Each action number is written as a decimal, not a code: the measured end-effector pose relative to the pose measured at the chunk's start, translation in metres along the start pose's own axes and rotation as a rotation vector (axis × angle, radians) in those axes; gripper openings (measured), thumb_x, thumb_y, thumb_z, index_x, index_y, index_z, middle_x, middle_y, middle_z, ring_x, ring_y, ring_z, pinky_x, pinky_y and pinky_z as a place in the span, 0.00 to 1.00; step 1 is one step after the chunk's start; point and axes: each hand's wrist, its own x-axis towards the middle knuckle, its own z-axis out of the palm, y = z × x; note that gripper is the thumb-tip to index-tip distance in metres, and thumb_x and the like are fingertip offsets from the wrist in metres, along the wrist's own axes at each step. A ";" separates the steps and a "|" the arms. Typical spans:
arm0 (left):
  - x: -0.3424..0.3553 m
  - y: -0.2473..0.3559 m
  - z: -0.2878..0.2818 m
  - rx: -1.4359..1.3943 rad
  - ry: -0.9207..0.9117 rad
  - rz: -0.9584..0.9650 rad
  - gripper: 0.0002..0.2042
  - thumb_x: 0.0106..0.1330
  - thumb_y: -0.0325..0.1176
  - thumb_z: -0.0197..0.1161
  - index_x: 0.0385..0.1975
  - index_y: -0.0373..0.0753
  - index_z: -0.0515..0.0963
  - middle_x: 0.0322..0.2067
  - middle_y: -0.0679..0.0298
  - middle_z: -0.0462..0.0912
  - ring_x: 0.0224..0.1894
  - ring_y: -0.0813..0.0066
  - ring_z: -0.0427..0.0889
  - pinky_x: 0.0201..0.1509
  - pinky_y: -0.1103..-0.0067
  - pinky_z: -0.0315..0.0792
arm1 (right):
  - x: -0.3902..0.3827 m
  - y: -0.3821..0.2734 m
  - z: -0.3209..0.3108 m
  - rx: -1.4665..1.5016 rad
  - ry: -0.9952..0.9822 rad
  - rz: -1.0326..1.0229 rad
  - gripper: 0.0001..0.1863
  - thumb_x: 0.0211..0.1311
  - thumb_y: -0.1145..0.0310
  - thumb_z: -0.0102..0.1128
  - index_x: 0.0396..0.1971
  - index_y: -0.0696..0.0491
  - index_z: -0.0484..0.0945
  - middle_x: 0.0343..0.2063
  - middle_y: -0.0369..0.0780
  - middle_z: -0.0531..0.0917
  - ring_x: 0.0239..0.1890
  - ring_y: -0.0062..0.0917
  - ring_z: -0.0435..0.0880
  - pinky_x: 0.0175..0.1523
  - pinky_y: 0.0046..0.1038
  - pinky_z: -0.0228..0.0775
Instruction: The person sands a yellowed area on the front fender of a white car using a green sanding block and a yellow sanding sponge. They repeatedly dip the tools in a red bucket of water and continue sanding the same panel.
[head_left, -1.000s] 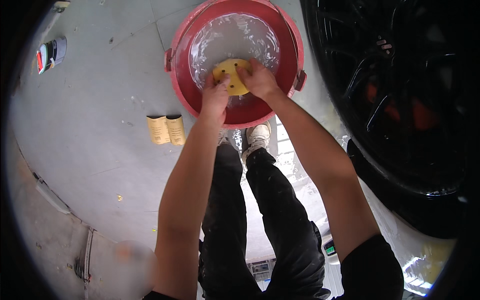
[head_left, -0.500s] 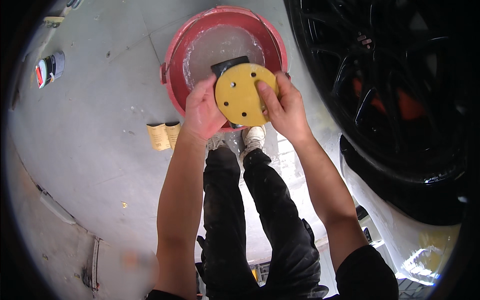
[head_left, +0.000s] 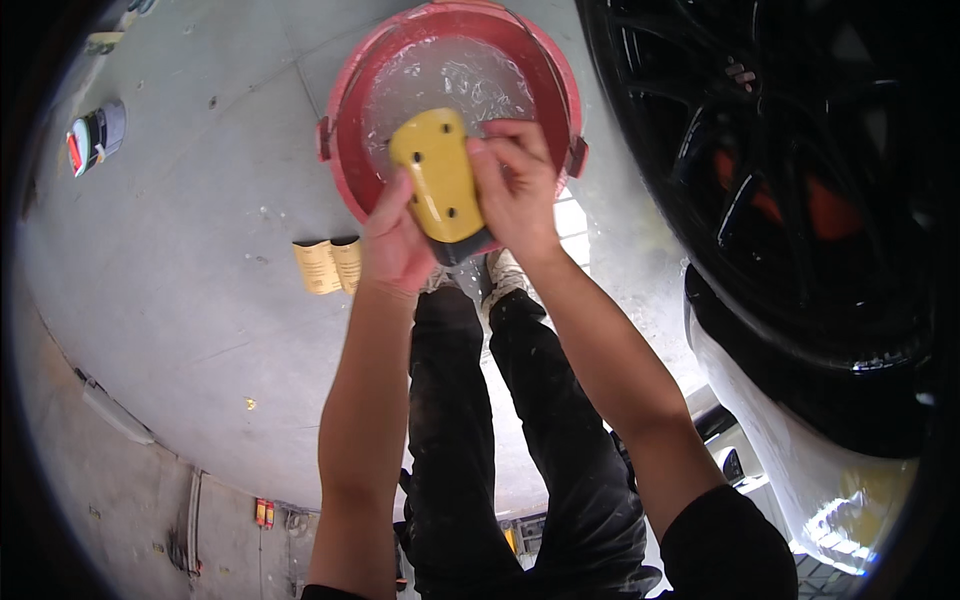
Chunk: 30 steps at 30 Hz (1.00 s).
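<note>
A round yellow sanding disc (head_left: 437,180) with several dark holes is bent over a black sanding block (head_left: 462,247), whose dark end shows at the lower edge. My left hand (head_left: 397,245) grips the disc and block from the left, thumb along the edge. On the other side, my right hand (head_left: 520,190) has its curled fingers and thumb pressed at the disc's right edge. Both hands are over the near part of a red bucket (head_left: 345,165) holding cloudy water (head_left: 440,70). The block's underside is hidden.
Curled tan sandpaper pieces (head_left: 318,268) lie on the grey floor, left of my shoes (head_left: 505,275). A car wheel with black spokes (head_left: 760,170) and a white body panel (head_left: 770,430) stand close on the right. A small can (head_left: 100,135) sits at far left.
The disc has gone from flat to curved around the block. Both hands have shifted left with it, the right one farther, and the water surface now shows ripples.
</note>
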 end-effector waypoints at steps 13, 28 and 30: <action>-0.153 0.009 0.019 0.253 0.164 0.331 0.33 0.79 0.51 0.52 0.74 0.33 0.62 0.66 0.49 0.75 0.68 0.54 0.76 0.72 0.59 0.70 | 0.038 0.025 -0.012 1.568 -0.336 0.986 0.16 0.67 0.62 0.54 0.24 0.56 0.81 0.28 0.46 0.83 0.35 0.43 0.81 0.48 0.43 0.76; -0.229 -0.188 0.181 0.389 -0.182 0.521 0.29 0.77 0.38 0.60 0.74 0.34 0.66 0.64 0.59 0.76 0.62 0.70 0.77 0.66 0.73 0.68 | -0.087 -0.394 -0.460 -2.208 -0.578 -0.763 0.27 0.73 0.50 0.54 0.63 0.50 0.82 0.74 0.40 0.70 0.79 0.30 0.62 0.85 0.43 0.42; -0.224 -0.218 0.210 0.462 -0.197 0.527 0.30 0.76 0.36 0.61 0.75 0.34 0.65 0.64 0.59 0.76 0.63 0.72 0.75 0.65 0.74 0.69 | -0.147 -0.335 -0.466 -2.096 -0.972 -0.375 0.30 0.72 0.50 0.55 0.67 0.51 0.79 0.78 0.43 0.62 0.83 0.29 0.49 0.87 0.43 0.20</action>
